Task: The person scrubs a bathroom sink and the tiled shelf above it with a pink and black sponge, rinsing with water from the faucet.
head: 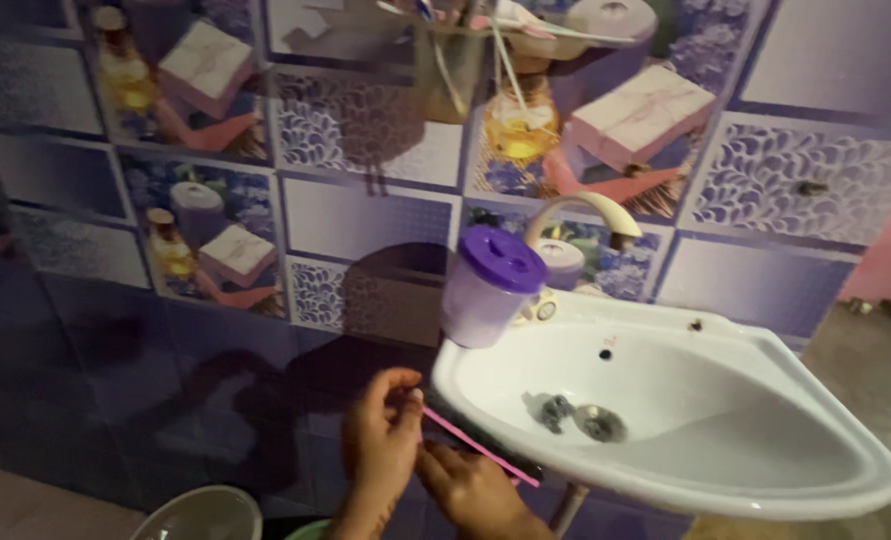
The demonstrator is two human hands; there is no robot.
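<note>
Pinching pink stick (480,447) between left hand (383,435) and right hand (470,487), beside sink (765,400)

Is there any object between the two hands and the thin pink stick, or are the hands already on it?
Nothing visible stands between them. The left hand pinches the upper end of the pink stick, and the right hand touches it lower down. The stick lies just in front of the white sink's rim.

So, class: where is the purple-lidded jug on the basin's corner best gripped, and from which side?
Grip the purple-lidded jug round its lower body, from the left front. It leans tilted on the sink rim; the tap crowds its right, and no handle shows. Both hands hold a pink stick below.
</note>
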